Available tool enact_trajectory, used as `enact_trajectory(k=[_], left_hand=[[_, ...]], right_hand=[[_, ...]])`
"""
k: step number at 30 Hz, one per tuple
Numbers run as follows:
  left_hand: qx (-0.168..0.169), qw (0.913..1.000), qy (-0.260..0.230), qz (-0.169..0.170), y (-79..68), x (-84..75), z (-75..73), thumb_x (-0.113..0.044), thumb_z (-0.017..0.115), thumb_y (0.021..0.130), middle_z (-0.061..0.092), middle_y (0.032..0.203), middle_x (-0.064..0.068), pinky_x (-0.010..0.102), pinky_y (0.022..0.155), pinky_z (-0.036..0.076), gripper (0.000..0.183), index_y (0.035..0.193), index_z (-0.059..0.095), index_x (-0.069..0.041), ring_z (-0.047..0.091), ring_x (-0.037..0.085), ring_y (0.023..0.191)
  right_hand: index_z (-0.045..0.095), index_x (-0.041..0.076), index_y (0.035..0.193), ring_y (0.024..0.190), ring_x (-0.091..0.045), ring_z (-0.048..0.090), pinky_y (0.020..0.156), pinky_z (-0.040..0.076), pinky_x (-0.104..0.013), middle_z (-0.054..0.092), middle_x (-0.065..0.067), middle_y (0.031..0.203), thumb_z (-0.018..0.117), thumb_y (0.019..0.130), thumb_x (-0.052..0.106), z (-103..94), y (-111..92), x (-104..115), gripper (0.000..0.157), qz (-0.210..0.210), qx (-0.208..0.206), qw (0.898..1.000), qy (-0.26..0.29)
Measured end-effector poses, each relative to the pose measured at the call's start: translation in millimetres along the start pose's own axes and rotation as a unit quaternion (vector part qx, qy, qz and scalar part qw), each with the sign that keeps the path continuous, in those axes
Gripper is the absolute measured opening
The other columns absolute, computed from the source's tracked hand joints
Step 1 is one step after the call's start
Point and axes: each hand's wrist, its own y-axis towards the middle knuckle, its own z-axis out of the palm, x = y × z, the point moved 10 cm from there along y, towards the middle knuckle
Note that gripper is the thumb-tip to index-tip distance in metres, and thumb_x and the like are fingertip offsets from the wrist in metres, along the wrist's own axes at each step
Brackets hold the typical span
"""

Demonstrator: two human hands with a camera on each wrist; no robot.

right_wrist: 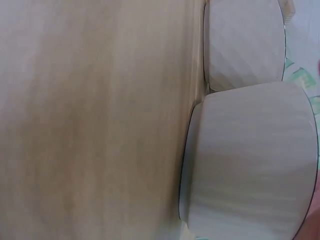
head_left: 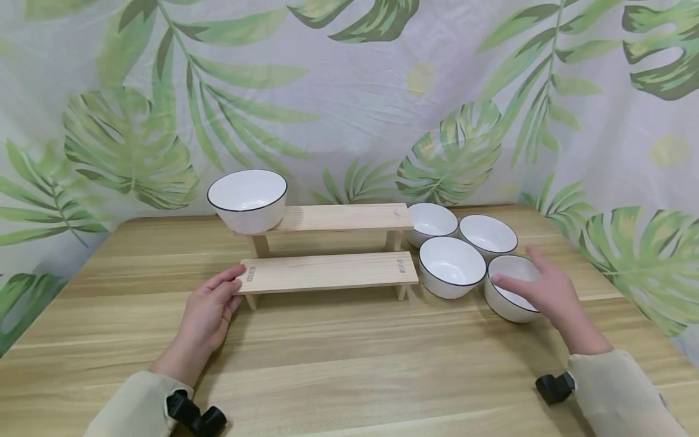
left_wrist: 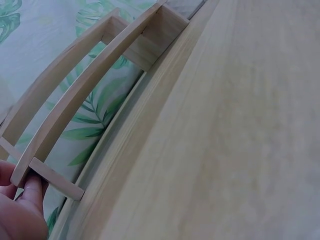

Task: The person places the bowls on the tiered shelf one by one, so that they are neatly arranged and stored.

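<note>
My left hand (head_left: 206, 312) pinches the left end of the lower board of a two-step wooden shelf (head_left: 327, 271). In the left wrist view, fingers (left_wrist: 33, 192) reach under the end of that board (left_wrist: 65, 107). A white bowl (head_left: 247, 200) with a dark rim stands upright on the upper step, at its left end. On the right, my right hand (head_left: 554, 297) is spread over the nearest right white bowl (head_left: 510, 303), thumb and fingers apart. The right wrist view shows that bowl's outer wall (right_wrist: 250, 160); whether the hand touches it I cannot tell.
Several more white bowls cluster right of the shelf: a front one (head_left: 452, 267), a back left one (head_left: 431, 221) and a back right one (head_left: 488, 233). Wood-grain table (head_left: 349, 364) lies in front. A leaf-patterned cloth (head_left: 349, 109) hangs behind the table.
</note>
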Motion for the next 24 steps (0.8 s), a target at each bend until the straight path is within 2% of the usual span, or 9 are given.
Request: enact_trajectory(k=[3,9,15,24], left_hand=[[0.000,1.0000,-0.002,0.001,0.4,0.5,-0.3,-0.005,0.053,0.092,0.036,0.136,0.005,0.014,0.085,0.046,0.026,0.102,0.071,-0.020,0.056,-0.002,0.099],[-0.002,1.0000,0.001,-0.002,1.1,1.0,-0.5,-0.005,0.054,0.092,0.036,0.137,0.006,0.014,0.085,0.046,0.025,0.103,0.071,-0.021,0.055,-0.003,0.100],[0.001,1.0000,-0.002,-0.002,1.7,1.5,-0.7,-0.006,0.054,0.093,0.033,0.140,0.006,0.013,0.085,0.046,0.025,0.104,0.070,-0.021,0.055,-0.003,0.100],[0.002,1.0000,-0.008,-0.003,2.9,2.1,-0.9,-0.006,0.055,0.092,0.034,0.139,0.005,0.013,0.085,0.046,0.025,0.106,0.070,-0.019,0.054,-0.003,0.101]], right_hand=[[0.016,-0.007,0.144,0.126,-0.053,0.024,0.097,0.028,-0.062,0.020,-0.034,0.144,0.067,0.076,0.055,2.9,4.3,4.8,0.105,-0.015,-0.001,0.999,-0.046],[0.028,-0.013,0.136,0.114,-0.056,0.032,0.088,0.035,-0.062,0.032,-0.040,0.132,0.066,0.074,0.058,5.7,8.2,8.6,0.102,-0.033,-0.015,0.992,-0.119],[0.029,-0.015,0.135,0.115,-0.054,0.033,0.088,0.036,-0.060,0.035,-0.039,0.132,0.064,0.074,0.061,7.0,10.2,6.1,0.103,-0.030,-0.010,0.990,-0.138],[0.026,-0.016,0.137,0.119,-0.057,0.029,0.091,0.033,-0.064,0.029,-0.039,0.136,0.064,0.072,0.064,7.7,10.2,4.5,0.110,-0.027,0.001,0.987,-0.161]])
